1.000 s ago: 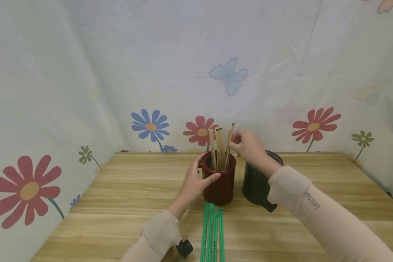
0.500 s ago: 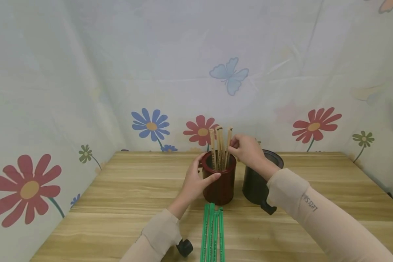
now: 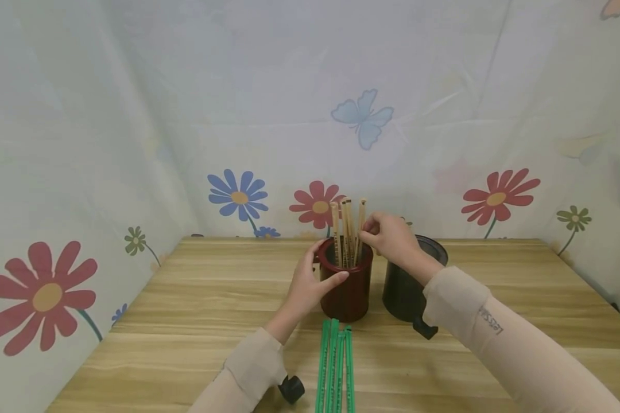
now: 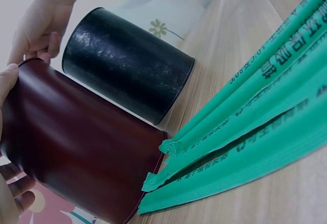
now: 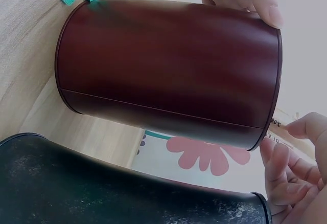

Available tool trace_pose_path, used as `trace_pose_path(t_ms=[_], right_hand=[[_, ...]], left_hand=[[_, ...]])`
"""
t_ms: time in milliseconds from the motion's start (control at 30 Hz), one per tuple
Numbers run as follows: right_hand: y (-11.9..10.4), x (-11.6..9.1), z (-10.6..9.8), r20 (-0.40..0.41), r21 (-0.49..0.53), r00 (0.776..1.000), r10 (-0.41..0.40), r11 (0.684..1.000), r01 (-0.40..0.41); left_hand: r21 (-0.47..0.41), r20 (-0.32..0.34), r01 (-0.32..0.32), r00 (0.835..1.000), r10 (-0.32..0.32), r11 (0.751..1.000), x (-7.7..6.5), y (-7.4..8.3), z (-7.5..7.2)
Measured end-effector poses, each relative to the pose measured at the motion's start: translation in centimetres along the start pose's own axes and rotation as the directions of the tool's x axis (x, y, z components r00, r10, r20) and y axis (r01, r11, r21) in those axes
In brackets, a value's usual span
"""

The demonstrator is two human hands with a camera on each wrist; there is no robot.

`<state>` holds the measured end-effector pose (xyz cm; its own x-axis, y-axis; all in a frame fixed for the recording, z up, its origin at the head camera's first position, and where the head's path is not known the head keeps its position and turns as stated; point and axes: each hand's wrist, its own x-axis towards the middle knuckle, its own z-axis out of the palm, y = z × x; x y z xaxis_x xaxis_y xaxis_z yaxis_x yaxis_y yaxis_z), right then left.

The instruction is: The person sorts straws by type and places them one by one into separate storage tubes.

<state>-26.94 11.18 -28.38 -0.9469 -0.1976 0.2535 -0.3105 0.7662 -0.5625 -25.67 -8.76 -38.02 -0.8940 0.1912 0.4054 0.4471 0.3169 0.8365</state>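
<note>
In the head view my left hand holds a dark red cylindrical holder by its upper part, thumb across the near rim and fingers round the left side. Several tan paper-wrapped straws stand in it. My right hand, above the holder's right rim, pinches a tan wrapped straw whose lower end is inside. The right wrist view shows thumb and finger on this printed straw at the rim. Several green-wrapped straws lie in front of the holder.
A black cylindrical holder stands just right of the red one, partly behind my right forearm. Wooden tabletop extends to both sides. A pale curtain printed with flowers and a butterfly hangs behind the table.
My right hand has come down slightly with the pinched straw, which now sits lower, in line with the neighbouring straw tops. The left hand and the holders have stayed put.
</note>
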Motion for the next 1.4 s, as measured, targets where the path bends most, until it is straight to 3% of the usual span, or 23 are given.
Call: trace_pose_path(t_ms=[400,633,767,1000,1267,1400], right_hand=[[0.6,-1.3,-0.7,0.01,0.058,1.0,-0.005,0.998,0.004],[0.6,-2.6,-1.2,-0.011,0.042,0.997,-0.075,0.996,0.075],[0.6,-3.5,-1.8,-0.009,0.054,0.99,-0.14,0.989,0.14],[1.4,-5.4,-3.1,-0.041,-0.002,0.968,-0.247,0.969,0.247],[4.0,-7.5,-4.2,-0.087,-0.021,0.979,-0.186,0.983,0.185],[5.2,-8.3,-4.4,-0.127,-0.02,0.981,-0.145,0.989,0.144]], left_hand=[[0.032,0.009,-0.005,1.0,0.005,0.999,0.1,0.2,0.0],[0.086,-0.004,-0.018,1.0,0.019,0.996,-0.2,0.3,-0.2],[0.129,-0.026,-0.022,0.999,0.026,0.991,-0.5,1.2,-0.4],[0.249,-0.077,-0.111,0.988,0.134,0.962,-0.9,3.3,-0.8],[0.319,-0.073,-0.209,0.967,0.243,0.925,-3.0,4.5,-1.2],[0.34,-0.064,-0.294,0.94,0.334,0.893,-4.3,4.5,-1.3]])
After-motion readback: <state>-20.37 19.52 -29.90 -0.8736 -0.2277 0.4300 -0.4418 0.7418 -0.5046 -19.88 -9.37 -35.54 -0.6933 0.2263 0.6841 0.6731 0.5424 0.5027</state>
